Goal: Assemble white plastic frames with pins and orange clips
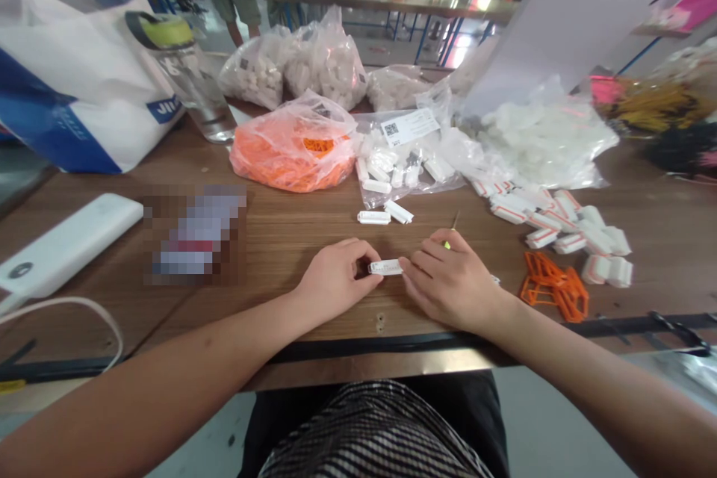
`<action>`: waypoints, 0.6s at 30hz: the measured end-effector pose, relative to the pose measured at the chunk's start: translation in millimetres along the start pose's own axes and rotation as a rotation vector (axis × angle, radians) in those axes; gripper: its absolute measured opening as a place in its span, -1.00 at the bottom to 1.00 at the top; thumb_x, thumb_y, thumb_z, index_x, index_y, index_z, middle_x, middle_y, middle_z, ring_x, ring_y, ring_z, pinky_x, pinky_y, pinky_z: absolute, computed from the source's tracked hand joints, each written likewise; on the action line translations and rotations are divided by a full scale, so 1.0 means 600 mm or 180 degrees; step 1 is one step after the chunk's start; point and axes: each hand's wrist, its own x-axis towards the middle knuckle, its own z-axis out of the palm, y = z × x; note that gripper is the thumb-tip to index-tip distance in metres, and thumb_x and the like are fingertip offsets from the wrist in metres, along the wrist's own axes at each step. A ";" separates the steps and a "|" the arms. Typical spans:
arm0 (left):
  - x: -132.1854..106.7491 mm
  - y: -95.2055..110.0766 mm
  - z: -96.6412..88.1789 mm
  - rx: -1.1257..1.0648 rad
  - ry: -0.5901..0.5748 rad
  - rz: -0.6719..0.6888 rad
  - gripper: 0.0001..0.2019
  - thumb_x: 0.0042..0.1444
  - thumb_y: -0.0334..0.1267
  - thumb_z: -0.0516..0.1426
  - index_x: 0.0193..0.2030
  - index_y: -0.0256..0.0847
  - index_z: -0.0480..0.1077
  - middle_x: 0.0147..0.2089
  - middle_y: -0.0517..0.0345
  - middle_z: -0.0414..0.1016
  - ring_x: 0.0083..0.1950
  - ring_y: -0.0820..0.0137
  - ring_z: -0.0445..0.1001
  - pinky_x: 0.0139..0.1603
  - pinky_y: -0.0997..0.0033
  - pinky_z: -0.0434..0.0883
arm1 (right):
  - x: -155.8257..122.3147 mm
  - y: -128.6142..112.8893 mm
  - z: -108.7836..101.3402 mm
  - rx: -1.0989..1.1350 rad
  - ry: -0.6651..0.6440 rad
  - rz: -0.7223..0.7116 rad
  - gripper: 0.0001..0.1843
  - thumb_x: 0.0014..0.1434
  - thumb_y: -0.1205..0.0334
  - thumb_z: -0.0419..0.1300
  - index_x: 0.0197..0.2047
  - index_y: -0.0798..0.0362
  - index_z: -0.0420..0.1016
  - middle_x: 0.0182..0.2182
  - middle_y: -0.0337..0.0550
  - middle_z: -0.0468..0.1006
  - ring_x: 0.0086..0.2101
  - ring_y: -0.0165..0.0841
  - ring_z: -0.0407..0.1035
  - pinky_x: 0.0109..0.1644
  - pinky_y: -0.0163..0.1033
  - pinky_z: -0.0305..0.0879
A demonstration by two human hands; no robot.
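A small white plastic piece with a row of tiny marks lies between my two hands just above the table. My left hand pinches its left end between thumb and fingers. At its right end, my right hand is closed, with the fingertips on the piece. A thin tool with a yellow-green part and a narrow shaft sticks up from the right hand; most of it is hidden by the fingers. Two similar white pieces lie beyond the hands, near an opened plastic bag of them.
White pieces with orange edges and loose orange frames lie at right. Behind stand an orange-filled bag, bags of white parts and a water bottle. A white power bank with a cable lies left.
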 end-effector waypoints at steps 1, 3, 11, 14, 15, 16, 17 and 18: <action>0.000 0.000 0.000 0.0001 0.0000 -0.0010 -0.91 0.01 -0.32 0.23 -0.30 -0.16 0.47 -0.41 0.28 0.36 -0.48 0.49 0.26 -0.36 0.43 0.27 | -0.002 0.000 -0.001 0.0029 0.0011 0.0025 -0.69 0.25 0.33 0.02 -0.37 0.07 0.58 -0.54 -0.13 0.51 -0.41 -0.29 0.30 -0.12 -0.08 0.16; 0.000 0.000 -0.001 0.0006 -0.0023 -0.0013 -0.91 0.01 -0.33 0.23 -0.30 -0.16 0.47 -0.41 0.28 0.35 -0.48 0.49 0.26 -0.37 0.43 0.27 | -0.004 0.003 -0.002 0.0270 0.0113 0.0221 -0.72 0.24 0.32 0.04 -0.34 0.07 0.59 -0.53 -0.15 0.54 -0.42 -0.30 0.34 -0.13 -0.09 0.17; 0.000 0.000 -0.003 0.0022 0.0014 0.0083 -0.92 0.03 -0.32 0.21 -0.29 -0.15 0.47 -0.46 0.28 0.33 -0.46 0.47 0.28 -0.37 0.43 0.27 | 0.001 -0.005 0.007 0.0711 0.0214 0.0504 -0.76 0.21 0.33 0.08 -0.36 0.05 0.59 -0.51 -0.16 0.57 -0.41 -0.30 0.39 -0.12 -0.07 0.19; 0.000 -0.001 -0.003 0.0007 0.0017 0.0105 -0.93 0.03 -0.31 0.21 -0.30 -0.16 0.47 -0.46 0.28 0.33 -0.46 0.47 0.28 -0.37 0.43 0.26 | -0.007 -0.002 0.006 0.1137 0.0386 0.0771 -0.77 0.22 0.31 0.08 -0.29 0.02 0.59 -0.44 -0.18 0.61 -0.40 -0.32 0.43 -0.14 -0.10 0.23; 0.000 -0.001 -0.003 0.0013 0.0014 0.0107 -0.93 0.03 -0.31 0.22 -0.30 -0.16 0.47 -0.46 0.29 0.33 -0.47 0.47 0.28 -0.37 0.43 0.26 | -0.017 0.006 0.004 0.1261 0.0480 0.0948 -0.77 0.22 0.29 0.09 -0.27 0.01 0.59 -0.41 -0.18 0.63 -0.38 -0.33 0.45 -0.15 -0.11 0.24; 0.000 -0.001 -0.003 0.0027 0.0011 0.0106 -0.92 0.02 -0.32 0.22 -0.30 -0.16 0.47 -0.46 0.29 0.32 -0.47 0.48 0.28 -0.36 0.43 0.26 | -0.029 0.018 0.001 0.1317 0.0542 0.1164 -0.78 0.22 0.28 0.09 -0.26 0.00 0.59 -0.39 -0.18 0.64 -0.37 -0.32 0.47 -0.16 -0.12 0.26; 0.000 -0.002 -0.003 0.0048 0.0015 0.0105 -0.92 0.02 -0.32 0.22 -0.30 -0.16 0.46 -0.47 0.29 0.32 -0.47 0.48 0.28 -0.36 0.42 0.26 | -0.045 0.032 -0.004 0.1284 0.0534 0.1435 -0.79 0.21 0.27 0.11 -0.27 0.00 0.59 -0.38 -0.18 0.65 -0.36 -0.31 0.49 -0.17 -0.11 0.27; 0.001 -0.002 -0.003 0.0074 0.0021 0.0102 -0.92 0.01 -0.32 0.22 -0.30 -0.16 0.46 -0.47 0.29 0.32 -0.47 0.48 0.28 -0.36 0.42 0.26 | -0.063 0.049 -0.009 0.1152 0.0465 0.1685 -0.80 0.20 0.25 0.12 -0.32 -0.01 0.60 -0.41 -0.18 0.65 -0.37 -0.28 0.50 -0.19 -0.11 0.28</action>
